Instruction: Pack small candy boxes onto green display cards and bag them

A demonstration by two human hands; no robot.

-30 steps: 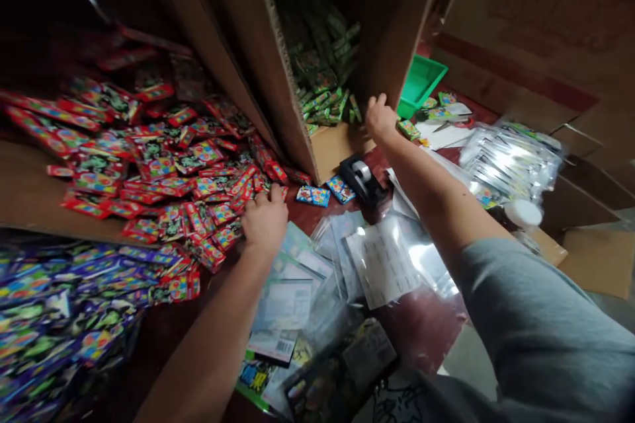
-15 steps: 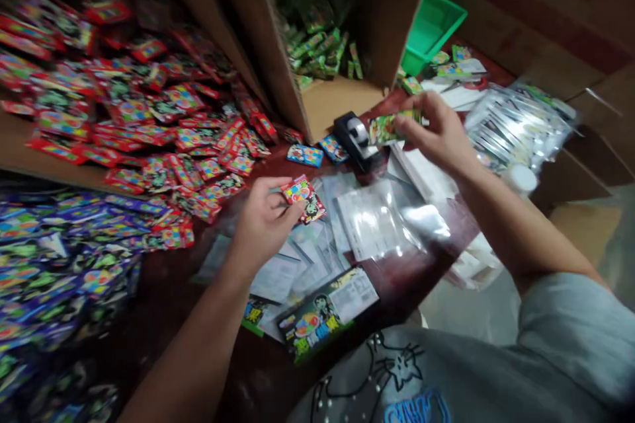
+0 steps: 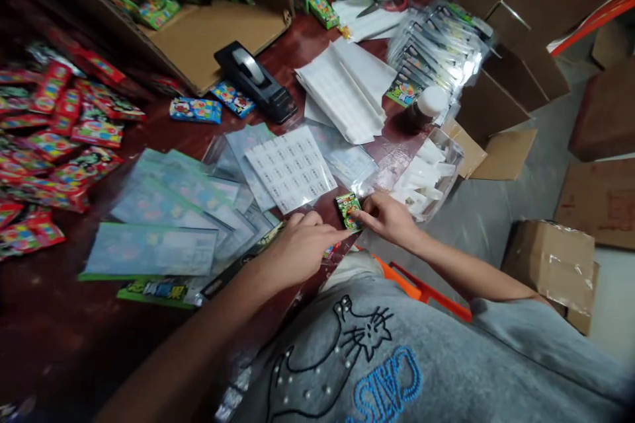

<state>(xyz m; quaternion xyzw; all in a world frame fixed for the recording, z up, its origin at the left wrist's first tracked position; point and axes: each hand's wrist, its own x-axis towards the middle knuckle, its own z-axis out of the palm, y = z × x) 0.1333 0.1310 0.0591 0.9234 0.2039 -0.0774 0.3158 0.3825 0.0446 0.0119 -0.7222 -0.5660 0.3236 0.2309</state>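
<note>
My right hand point(image 3: 391, 219) pinches a small green candy packet point(image 3: 348, 211) printed with coloured balls, close to the table's front edge. Right beside it is my left hand point(image 3: 302, 248), its forefinger stretched to the packet's lower edge. Under the left fingers a bit of a red candy packet point(image 3: 329, 251) shows; most of it is hidden by the hand. A sheet of round white stickers point(image 3: 292, 168) lies just beyond both hands. To the left, flat clear plastic sleeves point(image 3: 153, 248) are spread in an overlapping pile, partly behind my left forearm.
A black tape dispenser point(image 3: 255, 82) stands near blue packets point(image 3: 196, 110). Red packets point(image 3: 54, 152) are heaped left; a cardboard box point(image 3: 218, 33) holds green ones. At right are white papers point(image 3: 347, 89), scissors point(image 3: 380, 5), a white-capped bottle point(image 3: 429, 106) and a clear tub point(image 3: 421, 178).
Both hands have come together at the table's front edge. My right hand has brought the green packet back from beside the tape dispenser. The view has swung right.
</note>
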